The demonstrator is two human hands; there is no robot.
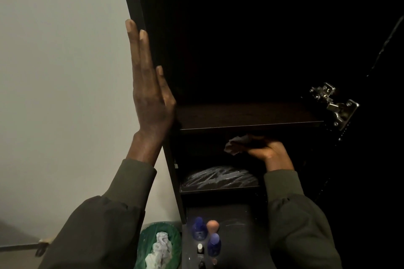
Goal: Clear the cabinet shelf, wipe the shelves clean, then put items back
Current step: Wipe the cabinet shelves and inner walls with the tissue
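Note:
The dark cabinet (150, 54) stands open in front of me with bare shelves. My left hand (148, 85) lies flat with straight fingers against the cabinet's left side panel. My right hand (269, 149) reaches under the middle shelf (251, 123) and grips a crumpled wipe (235, 145) inside the compartment below. The shelf under that (218, 179) shows pale streaky wipe marks. Two blue bottles (199, 228) (213, 244), a peach sponge (212, 226) and a small bottle (200, 248) stand on the dark surface at the bottom.
A green bin (148, 238) with crumpled tissues stands at the lower left beside the cabinet. A metal hinge (334, 105) sits on the right, where the open door (382, 159) hangs. A pale wall (61, 72) fills the left.

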